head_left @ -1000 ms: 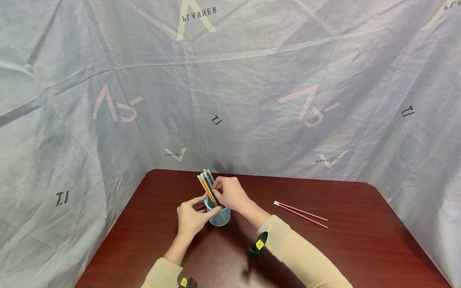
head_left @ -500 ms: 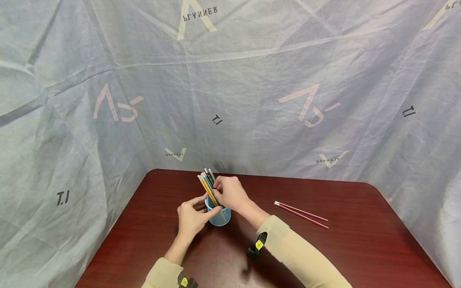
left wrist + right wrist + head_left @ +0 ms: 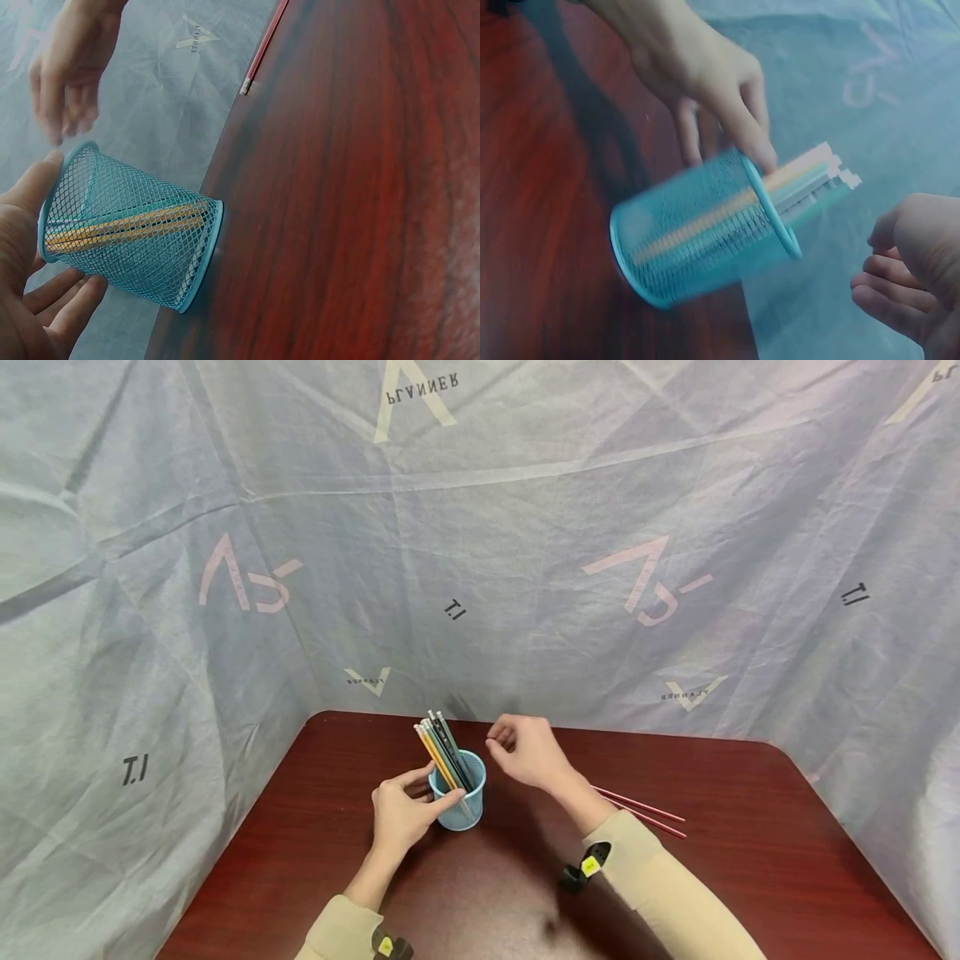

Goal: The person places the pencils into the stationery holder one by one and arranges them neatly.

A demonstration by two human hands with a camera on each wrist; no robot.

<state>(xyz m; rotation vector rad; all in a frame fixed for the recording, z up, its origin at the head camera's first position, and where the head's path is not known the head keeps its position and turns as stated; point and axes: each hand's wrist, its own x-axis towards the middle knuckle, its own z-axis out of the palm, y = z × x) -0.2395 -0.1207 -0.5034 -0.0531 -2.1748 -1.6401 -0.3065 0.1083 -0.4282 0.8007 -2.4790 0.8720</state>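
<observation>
Blue mesh pencil cup (image 3: 459,800) upright on the dark red table (image 3: 750,877), near its back-left corner, pencils (image 3: 442,752) leaning left in it. Left hand (image 3: 401,814) grips the cup's side, thumb at rim. Right hand (image 3: 527,750) hovers just right of the pencils, fingers loosely curled, holding nothing. Two red pencils (image 3: 637,806) lie further right

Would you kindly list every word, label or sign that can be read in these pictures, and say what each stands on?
"PLANNER", mirrored, under a pale chevron logo on the grey backdrop cloth, top centre.
"T.I", mirrored, black, on the cloth at centre, left and right.
Small mirrored "PLANNER" marks low on the cloth: barely legible.
Yellow wrist tags: too small to read.
Pencils: no readable print.
</observation>
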